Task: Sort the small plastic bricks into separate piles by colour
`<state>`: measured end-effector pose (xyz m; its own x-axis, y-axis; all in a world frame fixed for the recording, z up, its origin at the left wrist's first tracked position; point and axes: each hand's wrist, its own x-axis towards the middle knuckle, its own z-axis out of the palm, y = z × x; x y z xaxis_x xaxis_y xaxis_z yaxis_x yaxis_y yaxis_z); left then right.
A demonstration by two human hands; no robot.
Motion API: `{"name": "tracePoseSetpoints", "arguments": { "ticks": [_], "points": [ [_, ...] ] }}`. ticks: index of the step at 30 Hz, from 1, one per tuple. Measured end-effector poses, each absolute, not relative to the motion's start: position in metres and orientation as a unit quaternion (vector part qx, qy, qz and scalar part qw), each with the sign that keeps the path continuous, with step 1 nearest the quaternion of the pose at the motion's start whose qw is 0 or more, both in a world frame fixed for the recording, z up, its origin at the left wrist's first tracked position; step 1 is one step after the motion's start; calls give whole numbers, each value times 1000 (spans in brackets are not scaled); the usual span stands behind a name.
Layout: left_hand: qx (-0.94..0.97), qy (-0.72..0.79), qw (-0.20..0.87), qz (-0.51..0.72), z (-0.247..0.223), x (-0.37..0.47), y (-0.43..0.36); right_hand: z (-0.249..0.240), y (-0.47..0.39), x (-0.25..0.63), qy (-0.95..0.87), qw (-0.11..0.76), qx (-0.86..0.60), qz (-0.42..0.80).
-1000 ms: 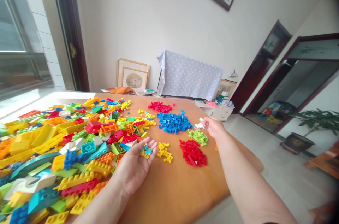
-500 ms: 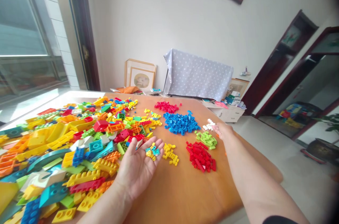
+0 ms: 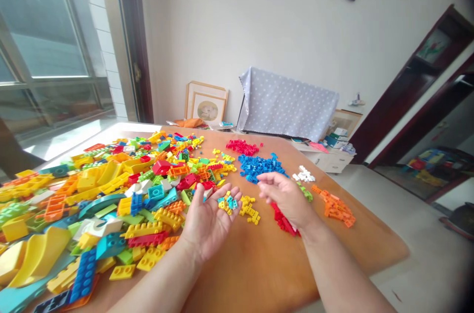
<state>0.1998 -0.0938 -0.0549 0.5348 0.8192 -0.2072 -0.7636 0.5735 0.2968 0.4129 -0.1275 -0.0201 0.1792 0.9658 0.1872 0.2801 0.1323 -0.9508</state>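
Observation:
My left hand (image 3: 211, 221) is palm up with its fingers spread. Several small toy bricks (image 3: 227, 203), yellow and turquoise with a pale one, lie on its fingers. To the right, my right hand (image 3: 283, 199) hangs above the table, its fingers loosely bent and its thumb a little apart; I see nothing in it. Under and behind that hand are a red brick pile (image 3: 282, 219) and a lime green pile (image 3: 306, 194), both partly hidden. A small yellow brick pile (image 3: 251, 212) sits just beyond my left fingertips.
A large heap of mixed bricks (image 3: 111, 189) covers the left of the wooden table (image 3: 252, 263). Farther back lie a blue pile (image 3: 259, 167) and a pinkish-red pile (image 3: 240, 147). White bricks (image 3: 304, 174) and orange bricks (image 3: 336, 206) lie near the right edge.
My right hand has moved left from beside the white bricks to above the red pile, uncovering the orange bricks. My left hand still holds the small bricks. The view has shifted slightly.

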Motion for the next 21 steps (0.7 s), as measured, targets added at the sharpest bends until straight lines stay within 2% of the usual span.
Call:
{"name": "tracePoseSetpoints", "arguments": {
  "ticks": [4,7,12,21],
  "points": [
    [110,155,876,443,-55,199,-94,-27,-133,369,-690,402,-537,272],
    [113,160,883,428,-51,198,-96,-29,-130,360,-731,353,-535,234],
    [89,175,865,461,-45,198,-99,-34,-120,363,-728,349,-535,249],
    [76,172,873,450,-50,199,-96,-36,-118,361,-710,380,-541,244]
  ]
}}
